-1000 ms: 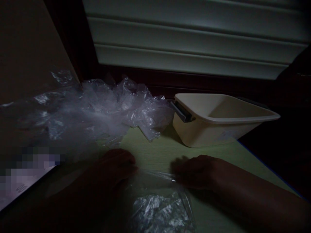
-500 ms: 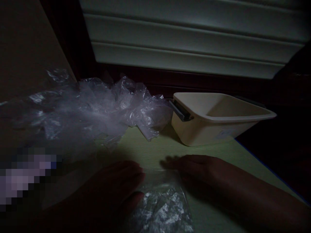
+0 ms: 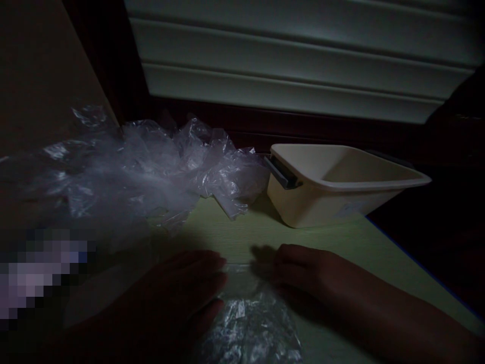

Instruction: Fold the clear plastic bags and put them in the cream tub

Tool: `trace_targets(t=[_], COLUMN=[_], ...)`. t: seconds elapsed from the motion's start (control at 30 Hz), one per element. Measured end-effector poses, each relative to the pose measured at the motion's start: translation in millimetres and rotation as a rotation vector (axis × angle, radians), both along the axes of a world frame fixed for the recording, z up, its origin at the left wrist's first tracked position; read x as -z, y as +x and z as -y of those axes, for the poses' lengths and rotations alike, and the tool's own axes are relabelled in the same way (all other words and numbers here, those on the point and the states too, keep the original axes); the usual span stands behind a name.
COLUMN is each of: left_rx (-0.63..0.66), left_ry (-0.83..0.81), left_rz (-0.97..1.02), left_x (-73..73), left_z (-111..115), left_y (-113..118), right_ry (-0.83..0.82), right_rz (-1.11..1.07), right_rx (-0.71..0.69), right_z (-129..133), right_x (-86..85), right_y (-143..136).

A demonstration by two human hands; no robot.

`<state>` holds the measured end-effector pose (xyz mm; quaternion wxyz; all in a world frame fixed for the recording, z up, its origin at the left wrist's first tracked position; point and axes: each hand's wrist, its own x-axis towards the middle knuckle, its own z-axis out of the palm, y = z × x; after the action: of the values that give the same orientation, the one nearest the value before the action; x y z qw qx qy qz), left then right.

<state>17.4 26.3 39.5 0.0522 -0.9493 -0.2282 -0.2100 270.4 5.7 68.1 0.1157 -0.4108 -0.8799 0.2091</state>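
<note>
"Why are the left hand [image 3: 184, 285] and right hand [image 3: 308, 268] flanking that clear plastic bag [image 3: 253, 331]?"

"Probably they're steadying its far edge on the worktop [image 3: 235, 237]."

"Pinching?"

"Left fingers [image 3: 212, 262] are lying slightly apart; whether the right fingers [image 3: 287, 270] are pinching, I can't tell."

Foreground film [image 3: 253, 328]: clear thin plastic, glossy, wrinkled, with broken highlights. Heaped film [image 3: 159, 167]: translucent plastic, crumpled, shiny along the creases. Tub [image 3: 322, 205]: cream plastic, smooth, satin to matt. Tub handle [image 3: 282, 174]: dark, apparently plastic, low sheen. Worktop [image 3: 227, 235]: fine wood-like grain, largely matt. Slatted panel [image 3: 295, 63]: smooth, faint sheen; material not determinable in this light.
</note>
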Motion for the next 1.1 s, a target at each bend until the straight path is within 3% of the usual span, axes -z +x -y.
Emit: trace_targets(t=[0.27, 0.43, 0.53, 0.63, 0.8, 1.1], left_rx=[0.027, 0.013, 0.029, -0.034, -0.066, -0.077], left_ry=[0.031, 0.150, 0.154, 0.141, 0.122, 0.151], left_rz=[-0.029, 0.119, 0.051, -0.012, 0.016, 0.063], left_x=[2.9, 3.8, 4.5, 6.9, 13.3, 18.1], left_z=[1, 1, 4, 10, 15, 16], left_y=[0, 3, 0, -3, -7, -8], right_ry=[-0.020, 0.029, 0.113, 0.156, 0.077, -0.131], right_rz=[-0.004, 0.015, 0.043, 0.097, 0.270, 0.181], right_rx=[-0.085, -0.036, 0.007, 0.012, -0.125, -0.017], right_z=[7, 11, 12, 13, 17, 22], right_x=[-1.8, 2.0, 0.4, -1.3, 0.4, -3.3], right_y=[7, 4, 2, -2, 0, 37])
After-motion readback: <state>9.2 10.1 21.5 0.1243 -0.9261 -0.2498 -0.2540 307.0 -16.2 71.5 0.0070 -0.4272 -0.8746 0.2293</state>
